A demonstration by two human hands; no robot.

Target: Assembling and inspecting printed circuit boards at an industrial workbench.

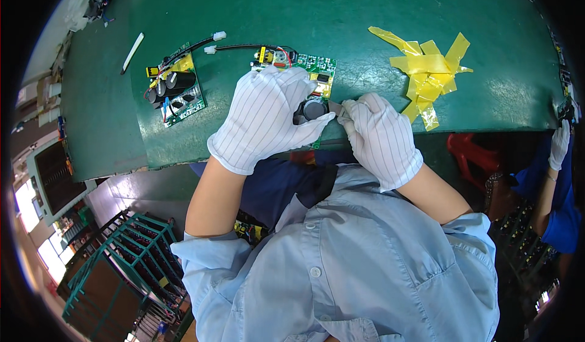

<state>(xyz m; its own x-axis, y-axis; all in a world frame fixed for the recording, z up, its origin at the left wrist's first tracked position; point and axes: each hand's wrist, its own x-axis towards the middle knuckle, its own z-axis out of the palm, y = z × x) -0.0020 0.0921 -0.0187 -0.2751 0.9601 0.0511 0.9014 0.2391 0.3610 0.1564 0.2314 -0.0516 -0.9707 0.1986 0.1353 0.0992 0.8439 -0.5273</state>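
Green counter [244, 7] in a workshop; one circuit board [326, 67] under both gloved hands, work apparently partway.

Board lies near the counter's front edge. Left hand [265, 110] grips it, fingers curled over its top, thumb low beside a round dark component [315, 110]. Right hand [378, 135] pinches a small grey-brown piece [336, 106] at the board's right side; its kind is unclear. Second board [178, 86] lies apart to the left, untouched; whether finished or waiting, cannot tell. Yellow tape strips [429, 74] lie heaped at right.
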